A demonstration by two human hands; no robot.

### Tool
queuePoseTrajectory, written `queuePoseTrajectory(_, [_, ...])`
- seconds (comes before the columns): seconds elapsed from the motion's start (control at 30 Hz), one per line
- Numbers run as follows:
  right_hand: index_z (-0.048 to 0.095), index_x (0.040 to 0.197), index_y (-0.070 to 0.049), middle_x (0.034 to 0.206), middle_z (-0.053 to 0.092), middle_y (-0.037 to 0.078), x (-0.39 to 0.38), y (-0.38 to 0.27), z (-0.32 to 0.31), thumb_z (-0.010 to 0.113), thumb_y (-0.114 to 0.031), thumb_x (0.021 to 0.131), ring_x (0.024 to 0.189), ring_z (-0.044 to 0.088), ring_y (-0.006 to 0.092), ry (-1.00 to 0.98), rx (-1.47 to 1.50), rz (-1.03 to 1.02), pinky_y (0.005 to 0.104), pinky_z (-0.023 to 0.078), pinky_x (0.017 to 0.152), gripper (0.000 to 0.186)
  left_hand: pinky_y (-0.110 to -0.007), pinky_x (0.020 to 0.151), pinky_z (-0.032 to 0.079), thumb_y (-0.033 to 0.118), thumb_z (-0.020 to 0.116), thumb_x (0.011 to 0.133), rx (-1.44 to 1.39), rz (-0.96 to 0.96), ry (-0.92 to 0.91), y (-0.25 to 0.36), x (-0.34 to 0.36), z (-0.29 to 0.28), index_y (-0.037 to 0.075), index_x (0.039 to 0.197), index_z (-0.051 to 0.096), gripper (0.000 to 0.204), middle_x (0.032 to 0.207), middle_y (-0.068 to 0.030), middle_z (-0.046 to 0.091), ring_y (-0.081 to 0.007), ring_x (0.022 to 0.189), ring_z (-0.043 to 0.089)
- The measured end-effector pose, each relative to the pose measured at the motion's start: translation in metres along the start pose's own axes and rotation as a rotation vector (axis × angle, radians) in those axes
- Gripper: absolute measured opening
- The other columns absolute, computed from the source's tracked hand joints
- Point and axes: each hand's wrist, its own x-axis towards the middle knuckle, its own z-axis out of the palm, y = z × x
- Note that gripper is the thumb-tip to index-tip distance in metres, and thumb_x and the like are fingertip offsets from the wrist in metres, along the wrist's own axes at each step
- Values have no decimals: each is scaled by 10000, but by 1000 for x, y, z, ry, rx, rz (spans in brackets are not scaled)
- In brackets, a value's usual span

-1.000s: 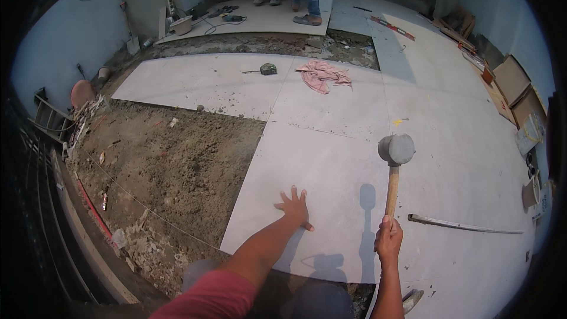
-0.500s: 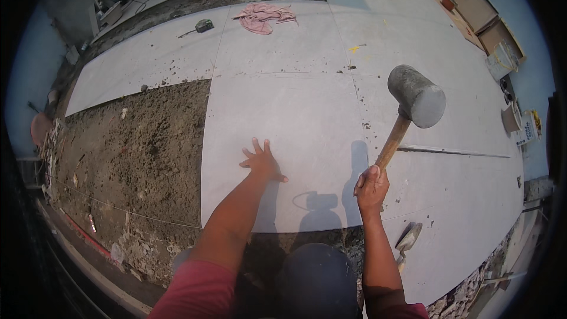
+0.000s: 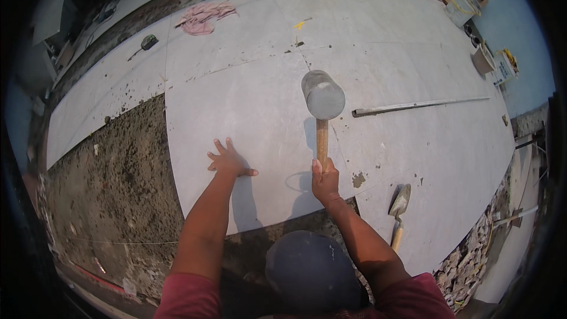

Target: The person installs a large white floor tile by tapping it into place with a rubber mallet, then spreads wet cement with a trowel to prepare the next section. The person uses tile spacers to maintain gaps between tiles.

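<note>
My left hand (image 3: pixel 227 160) rests with spread fingers on a large pale grey tile (image 3: pixel 236 103), holding nothing. In my right hand (image 3: pixel 325 181) is the wooden handle of a rubber mallet (image 3: pixel 323 95). Its thick grey head is raised above the tile's right side, near the joint with the neighbouring tile. Shadows of my arm and the mallet fall on the tile. A trowel (image 3: pixel 400 202) with a wooden handle lies to the right of my right forearm.
Rough wet mortar (image 3: pixel 121 162) fills the gap at left, with a string (image 3: pixel 130 242) across its near part. A long metal bar (image 3: pixel 419 106) lies on the right tiles. Farther off are a pink cloth (image 3: pixel 205 18), a dark-headed tool (image 3: pixel 149 42) and buckets (image 3: pixel 462 7) by the wall.
My right hand has swung the mallet leftward, from over the right-hand tile to near the joint. My left hand stays spread on the tile. The whole view has shifted, with the scene sliding left.
</note>
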Motion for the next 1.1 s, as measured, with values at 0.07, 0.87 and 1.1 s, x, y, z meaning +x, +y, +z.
queuePoseTrajectory(0.07, [559, 780, -4, 609, 551, 166, 6, 1, -3, 603, -379, 976, 583, 577, 223, -144, -94, 25, 376, 455, 546, 426, -662, 1064, 366, 608, 903, 538, -2, -4, 11, 0, 0, 0, 192, 1582, -71, 1487, 1640, -172, -88, -487, 1477, 81])
queuePoseTrajectory(0.87, [584, 859, 41, 555, 515, 114, -82, 38, -51, 604, -398, 973, 524, 481, 181, -340, -380, 282, 363, 442, 541, 454, -627, 1051, 419, 554, 900, 595, 65, 55, 47, -6, 28, 17, 119, 1572, -81, 1450, 1622, -228, -106, -526, 1462, 86])
queuePoseTrajectory(1.1, [586, 790, 15, 586, 538, 133, -110, 34, -73, 612, -436, 963, 547, 528, 198, -91, 170, 66, 362, 442, 551, 484, -611, 1116, 324, 601, 900, 552, 90, 148, 107, -16, 47, 28, 60, 1562, -69, 1501, 1598, -305, -63, -529, 1462, 88])
